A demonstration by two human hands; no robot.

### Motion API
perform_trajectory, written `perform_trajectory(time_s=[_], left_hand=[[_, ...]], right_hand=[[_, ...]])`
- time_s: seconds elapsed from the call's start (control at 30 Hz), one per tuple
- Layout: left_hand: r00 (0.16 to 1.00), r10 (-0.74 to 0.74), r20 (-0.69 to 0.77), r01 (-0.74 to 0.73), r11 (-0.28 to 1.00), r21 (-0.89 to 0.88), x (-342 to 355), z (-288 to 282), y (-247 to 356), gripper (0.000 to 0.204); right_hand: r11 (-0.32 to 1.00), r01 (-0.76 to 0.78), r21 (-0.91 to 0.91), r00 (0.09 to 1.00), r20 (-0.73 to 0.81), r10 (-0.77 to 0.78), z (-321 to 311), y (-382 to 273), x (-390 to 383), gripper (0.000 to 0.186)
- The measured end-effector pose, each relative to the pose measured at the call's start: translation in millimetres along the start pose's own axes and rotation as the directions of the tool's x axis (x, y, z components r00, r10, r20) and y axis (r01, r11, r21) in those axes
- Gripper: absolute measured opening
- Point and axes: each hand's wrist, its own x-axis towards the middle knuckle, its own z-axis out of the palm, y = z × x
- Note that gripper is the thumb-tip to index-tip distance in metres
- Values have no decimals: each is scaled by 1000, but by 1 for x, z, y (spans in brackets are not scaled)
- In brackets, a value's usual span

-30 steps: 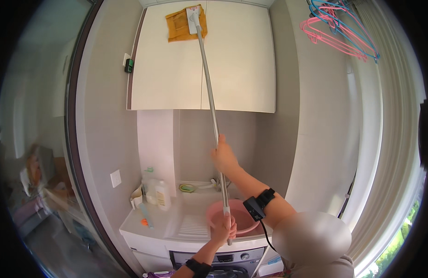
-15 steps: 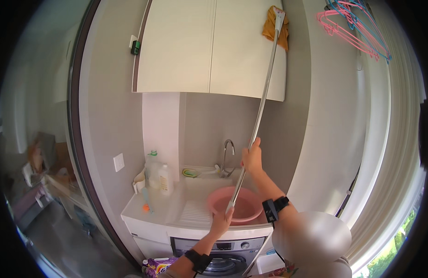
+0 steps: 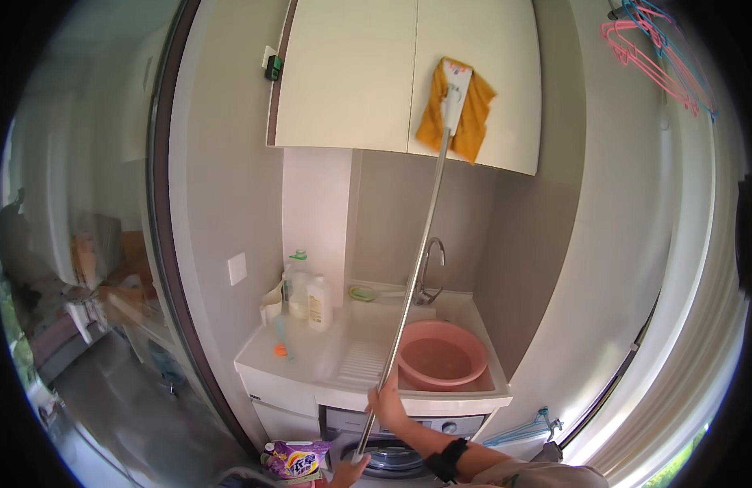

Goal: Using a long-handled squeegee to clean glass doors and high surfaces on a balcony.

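Note:
A flat mop with a long metal pole slants up across the view. Its white head has an orange-brown cloth draped round it and lies over the right door of the white wall cabinet. My right hand is closed round the lower pole, in front of the sink's near edge. Farther down, my left hand grips the pole's end, partly cut off by the lower edge of the view. A pink basin with cloudy water sits in the sink, right of the pole.
A curved faucet rises behind the basin. Bottles and a blue brush stand or lie on the left counter. Below is a washing machine, with a purple detergent bag beside it. Hangers hang at upper right.
The mop head has come down and left from the cabinet's upper right, its cloth now facing me more fully. Both hands are lower, and the view has shifted.

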Motion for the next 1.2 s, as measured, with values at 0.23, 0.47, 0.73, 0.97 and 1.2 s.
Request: perform_trajectory(time_s=[0.23, 0.47, 0.73, 0.97, 1.2], left_hand=[[961, -212, 180, 267, 883, -386, 42, -32, 68, 31], [992, -116, 53, 127, 837, -533, 93, -67, 149, 36], [903, 60, 426, -36, 997, -64, -44, 6, -85, 15], [824, 278, 494, -494, 780, 385, -1, -32, -49, 13], [908, -59, 414, 300, 781, -548, 53, -79, 115, 36]], right_hand=[[952, -5, -308, 998, -68, -17, -10, -49, 74, 28], [962, 100, -256, 972, -183, -150, -33, -120, 137, 26], [980, -136, -147, 970, 179, 161, 44, 37, -42, 36], [961, -17, -277, 991, 121, 53, 38, -7, 9, 35], [959, 180, -218, 975, -86, -203, -16, -118, 98, 32]])
